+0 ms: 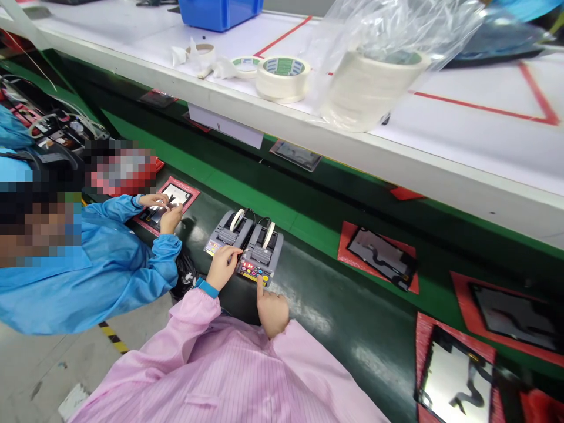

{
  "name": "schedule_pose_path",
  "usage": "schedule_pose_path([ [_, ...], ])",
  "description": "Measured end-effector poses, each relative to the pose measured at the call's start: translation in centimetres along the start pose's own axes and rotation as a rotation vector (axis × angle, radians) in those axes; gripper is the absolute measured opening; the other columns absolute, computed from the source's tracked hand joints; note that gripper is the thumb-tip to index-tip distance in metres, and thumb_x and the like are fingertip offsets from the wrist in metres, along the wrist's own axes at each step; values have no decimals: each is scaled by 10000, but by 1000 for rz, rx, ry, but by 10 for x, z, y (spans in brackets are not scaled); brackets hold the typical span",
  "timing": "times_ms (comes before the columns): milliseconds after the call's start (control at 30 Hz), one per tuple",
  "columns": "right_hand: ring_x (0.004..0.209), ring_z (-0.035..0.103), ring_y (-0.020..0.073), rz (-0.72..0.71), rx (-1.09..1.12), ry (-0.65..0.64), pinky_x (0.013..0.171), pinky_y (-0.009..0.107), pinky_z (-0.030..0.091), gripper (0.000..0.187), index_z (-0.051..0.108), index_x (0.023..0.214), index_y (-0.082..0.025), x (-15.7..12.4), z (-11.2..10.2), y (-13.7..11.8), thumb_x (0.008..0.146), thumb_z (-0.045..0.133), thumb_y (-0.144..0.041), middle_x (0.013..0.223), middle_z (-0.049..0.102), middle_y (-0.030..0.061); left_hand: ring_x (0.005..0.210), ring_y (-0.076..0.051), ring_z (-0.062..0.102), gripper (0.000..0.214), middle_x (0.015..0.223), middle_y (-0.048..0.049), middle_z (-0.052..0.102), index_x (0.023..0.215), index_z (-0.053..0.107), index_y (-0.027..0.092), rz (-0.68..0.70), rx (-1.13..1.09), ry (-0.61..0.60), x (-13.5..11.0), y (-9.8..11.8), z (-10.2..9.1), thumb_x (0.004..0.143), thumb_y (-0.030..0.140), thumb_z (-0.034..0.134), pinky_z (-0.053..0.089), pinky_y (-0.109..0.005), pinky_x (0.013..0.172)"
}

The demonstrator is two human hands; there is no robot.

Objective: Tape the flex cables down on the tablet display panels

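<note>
Two grey automatic tape dispensers stand side by side on the dark green bench: a left dispenser (228, 232) and a right dispenser (263, 249), each with a narrow roll of whitish tape upright on top. My right hand (273, 308) has its index finger stretched out to the coloured button panel of the right dispenser; the other fingers are curled and hold nothing. At the front, between the two machines, is my left hand (221, 269), with a blue wristband. Its fingers are bent together; whatever lies between the fingertips is too small to make out.
On my left a co-worker in a blue smock (145, 264) handles a screen panel (178, 197). Several panels lie on red sheets to the right, including a near one (456, 376). A white shelf (374, 155) above carries tape rolls (282, 79) and a blue bin (220, 13).
</note>
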State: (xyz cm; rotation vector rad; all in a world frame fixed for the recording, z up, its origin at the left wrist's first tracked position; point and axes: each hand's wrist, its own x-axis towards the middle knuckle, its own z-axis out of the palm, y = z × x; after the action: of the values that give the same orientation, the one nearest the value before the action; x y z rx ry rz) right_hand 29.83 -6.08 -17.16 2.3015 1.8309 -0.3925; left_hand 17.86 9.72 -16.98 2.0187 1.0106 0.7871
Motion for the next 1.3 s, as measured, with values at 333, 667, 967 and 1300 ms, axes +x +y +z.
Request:
schedule_pose_path([
  [333,625,660,206,-12,15,-7,525,288,468,613,427,1460,-42,10,9,-12,849,462,-10,645,642,124,781,-156,650,243,889,-42,699,1044,659,196,-193,-121,-17,-25,5,-15,953,261,444,515,-273,718],
  [667,612,656,209,-49,9,-17,523,303,481,599,485,1422,-42,12,9,-11,828,467,29,622,634,122,678,-123,601,240,818,-27,660,1005,658,184,-307,-238,-53,-37,-7,-10,929,299,461,505,-248,671],
  [967,655,660,193,-77,5,-25,537,264,449,635,393,1495,-138,5,1,11,869,491,-91,704,674,108,647,-118,589,252,792,-20,656,998,648,176,-401,-331,-81,-51,-25,-2,883,342,498,508,-254,640],
  [1300,734,705,229,-39,-102,-110,578,294,473,623,320,1532,-243,-3,-16,16,932,412,-102,825,721,123,601,-94,607,151,786,-18,678,952,631,158,-613,-474,-143,-84,-51,18,851,202,527,443,-180,492],
])
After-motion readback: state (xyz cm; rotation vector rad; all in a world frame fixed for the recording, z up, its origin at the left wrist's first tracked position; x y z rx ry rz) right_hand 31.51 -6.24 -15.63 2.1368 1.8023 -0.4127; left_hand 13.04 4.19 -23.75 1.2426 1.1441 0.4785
